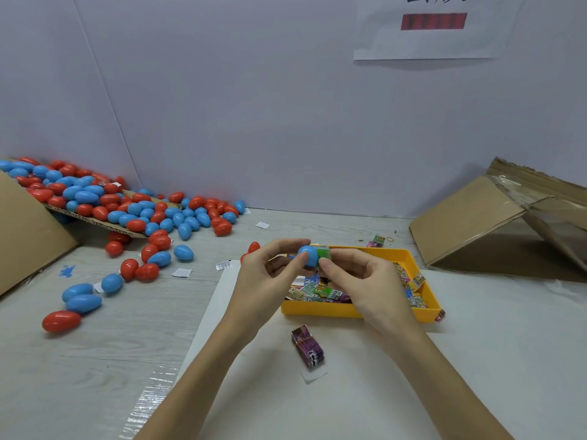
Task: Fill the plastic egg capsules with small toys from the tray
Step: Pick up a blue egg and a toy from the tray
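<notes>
Left hand (266, 274) grips a blue plastic egg half (307, 256) at frame centre; right hand (365, 281) pinches a green toy packet (324, 253) into it (yellow tray (349, 311) remains full; many eggs await).

Little can be read. At the top right of the frame, a white paper sheet (435, 30) on the wall carries the lower parts of large dark characters, cut off by the frame edge and unreadable; beneath them sits a dark red bar (433, 21) whose printing is blurred; in the lower middle, a purple packet (308, 346) on the table shows a white mark like a "6" or "9"; print on the small packets (320, 292) in the yellow tray (349, 311) is too small to read.
</notes>
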Motion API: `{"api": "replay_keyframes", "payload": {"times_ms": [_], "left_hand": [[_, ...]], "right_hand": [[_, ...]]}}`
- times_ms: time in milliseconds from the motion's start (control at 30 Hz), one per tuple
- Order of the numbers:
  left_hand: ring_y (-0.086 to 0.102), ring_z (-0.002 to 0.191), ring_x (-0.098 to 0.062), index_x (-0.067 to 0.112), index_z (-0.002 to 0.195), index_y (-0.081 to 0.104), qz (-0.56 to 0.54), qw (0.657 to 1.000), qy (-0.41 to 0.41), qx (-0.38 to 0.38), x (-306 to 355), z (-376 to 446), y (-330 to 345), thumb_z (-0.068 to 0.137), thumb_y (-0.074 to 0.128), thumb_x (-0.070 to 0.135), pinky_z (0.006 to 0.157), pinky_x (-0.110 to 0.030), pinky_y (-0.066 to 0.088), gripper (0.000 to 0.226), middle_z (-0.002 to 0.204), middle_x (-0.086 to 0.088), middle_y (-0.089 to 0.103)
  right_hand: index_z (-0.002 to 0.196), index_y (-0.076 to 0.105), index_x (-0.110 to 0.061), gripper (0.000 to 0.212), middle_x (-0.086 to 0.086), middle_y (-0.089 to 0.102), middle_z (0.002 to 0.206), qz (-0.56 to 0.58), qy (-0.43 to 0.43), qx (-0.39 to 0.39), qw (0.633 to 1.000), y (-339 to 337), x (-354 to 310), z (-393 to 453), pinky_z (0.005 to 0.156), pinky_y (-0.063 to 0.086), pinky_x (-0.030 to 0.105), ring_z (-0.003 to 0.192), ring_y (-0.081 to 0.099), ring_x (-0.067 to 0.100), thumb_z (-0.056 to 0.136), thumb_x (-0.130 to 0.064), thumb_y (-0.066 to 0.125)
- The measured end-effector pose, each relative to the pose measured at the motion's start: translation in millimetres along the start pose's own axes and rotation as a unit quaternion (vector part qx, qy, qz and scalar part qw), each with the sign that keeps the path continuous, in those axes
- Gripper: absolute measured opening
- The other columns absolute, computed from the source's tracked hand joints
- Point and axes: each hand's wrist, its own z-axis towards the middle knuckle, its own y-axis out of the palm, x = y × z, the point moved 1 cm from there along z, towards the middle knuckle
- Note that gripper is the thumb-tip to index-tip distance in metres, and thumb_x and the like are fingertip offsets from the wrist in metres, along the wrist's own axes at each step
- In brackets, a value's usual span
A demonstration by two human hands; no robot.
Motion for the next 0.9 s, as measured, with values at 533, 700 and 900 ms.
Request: {"api": "replay_keyframes", "payload": {"times_ms": [533,700,900], "left_hand": [[0.077,0.094,-0.013,0.026,0.116,0.075,-0.034,0.999,-0.022,0.016,-0.1,0.9,-0.9,0.097,0.069,0.021,0.075,-0.018,0.059,0.02,0.103,0.009,0.078],[0.076,0.1,-0.016,0.026,0.121,0.074,-0.022,1.0,0.002,0.006,1.3,0.3,-2.3,0.099,0.067,0.017,0.08,-0.021,0.059,0.024,0.109,0.006,0.078],[0.075,0.101,-0.017,0.025,0.122,0.072,-0.021,0.999,0.03,0.006,3.1,-0.7,-2.0,0.099,0.067,0.019,0.084,-0.023,0.059,0.024,0.111,0.005,0.077]], "right_hand": [[0.107,0.074,-0.033,0.027,-0.015,0.078,0.1,-0.004,-0.066,0.022,0.998,8.0,-1.6,-3.8,0.078,0.057,0.016,0.098,0.074,0.004,0.09,-0.013,0.078],[0.112,0.076,-0.028,0.024,-0.013,0.079,0.102,-0.001,-0.042,-0.002,0.999,9.0,-2.1,-5.3,0.08,0.059,0.02,0.099,0.074,0.007,0.091,-0.017,0.077],[0.119,0.075,-0.022,0.029,-0.004,0.079,0.108,0.033,-0.003,-0.02,0.999,7.8,-3.6,-5.2,0.094,0.058,0.035,0.105,0.074,0.015,0.09,-0.018,0.077]]}}
